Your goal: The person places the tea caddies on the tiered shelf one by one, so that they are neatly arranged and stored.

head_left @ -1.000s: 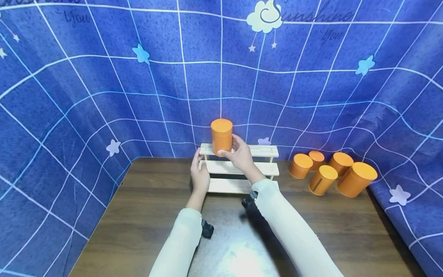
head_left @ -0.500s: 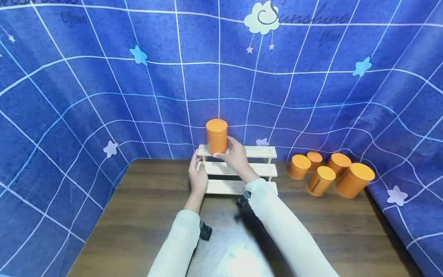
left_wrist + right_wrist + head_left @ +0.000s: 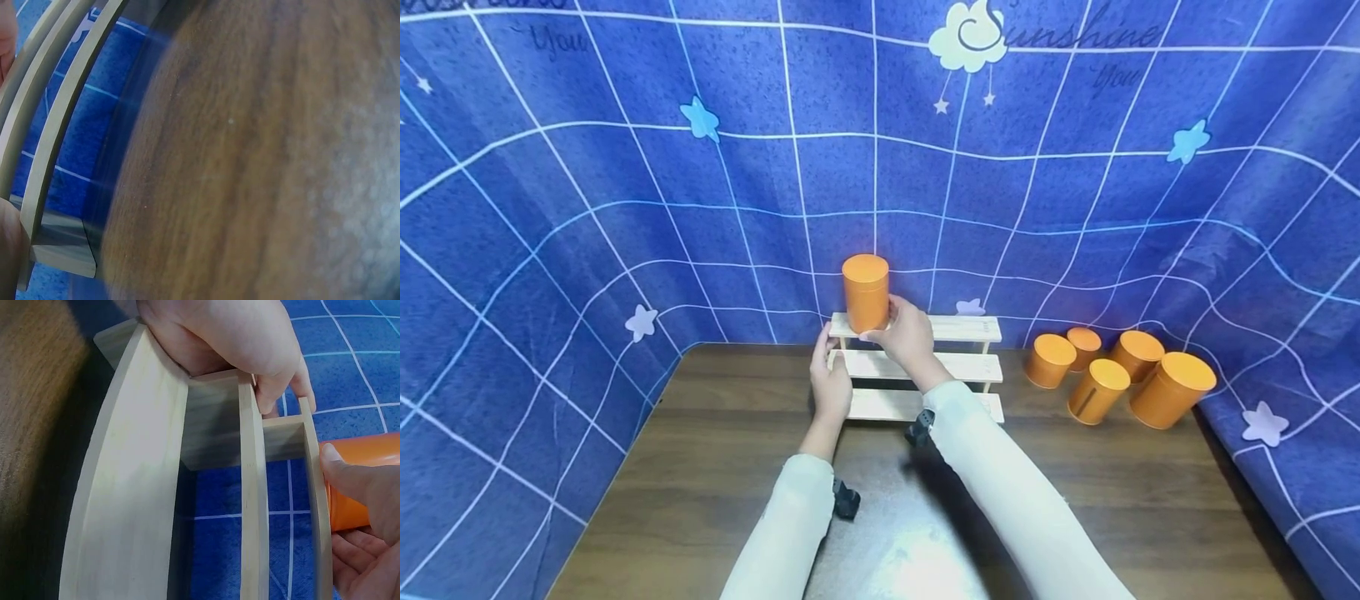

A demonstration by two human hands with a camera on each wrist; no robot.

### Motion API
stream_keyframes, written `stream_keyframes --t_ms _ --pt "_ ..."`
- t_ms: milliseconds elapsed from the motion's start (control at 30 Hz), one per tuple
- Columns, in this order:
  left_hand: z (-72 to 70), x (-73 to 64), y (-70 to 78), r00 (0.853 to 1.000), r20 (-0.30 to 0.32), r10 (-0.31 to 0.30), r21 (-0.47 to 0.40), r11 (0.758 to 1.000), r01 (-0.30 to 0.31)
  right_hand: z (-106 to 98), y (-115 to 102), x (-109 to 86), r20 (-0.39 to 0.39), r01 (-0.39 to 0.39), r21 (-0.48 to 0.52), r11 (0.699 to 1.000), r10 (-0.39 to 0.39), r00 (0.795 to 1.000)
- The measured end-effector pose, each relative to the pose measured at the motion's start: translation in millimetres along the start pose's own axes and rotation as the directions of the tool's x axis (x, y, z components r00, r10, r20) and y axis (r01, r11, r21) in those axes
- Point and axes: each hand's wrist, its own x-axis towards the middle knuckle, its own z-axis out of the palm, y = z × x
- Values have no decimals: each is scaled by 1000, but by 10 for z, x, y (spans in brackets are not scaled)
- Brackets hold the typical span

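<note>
An orange lidded canister (image 3: 867,293) stands upright at the left end of the top tier of a three-tier wooden display shelf (image 3: 964,328). My right hand (image 3: 912,340) grips it low on its right side; in the right wrist view the thumb (image 3: 340,467) lies along the orange wall (image 3: 359,449) and the fingers curl beneath. At the shelf's left end, my left hand (image 3: 831,385) holds the side frame, its fingers wrapped round behind, as the right wrist view shows. The left wrist view catches the pale slats (image 3: 61,115) and a bit of thumb (image 3: 9,244).
Several more orange canisters of different sizes, such as a tall one (image 3: 1172,392) and a narrow one (image 3: 1099,392), stand on the wooden table (image 3: 715,467) to the right. A blue patterned curtain (image 3: 752,225) hangs close behind the shelf and along both sides.
My right hand has shifted the canister slightly left along the top tier, to its left end. The left hand keeps its place on the shelf.
</note>
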Motion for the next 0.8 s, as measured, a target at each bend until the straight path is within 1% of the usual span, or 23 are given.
stream_keyframes --t_ms 267,500,633,800 --pt "17 6 -4 1000 19 21 -23 1000 -21 -11 12 23 -37 -16 -31 999 15 999" --pt "14 8 -5 999 -1 42 -53 998 -42 24 -5 22 -38 -23 -44 999 21 999" --pt "15 5 -18 999 -16 40 -68 997 -41 50 -1 12 -37 -31 -55 998 29 999" --pt "-3 7 -40 999 -11 37 -50 998 -37 68 4 -6 -44 -27 -35 999 26 999"
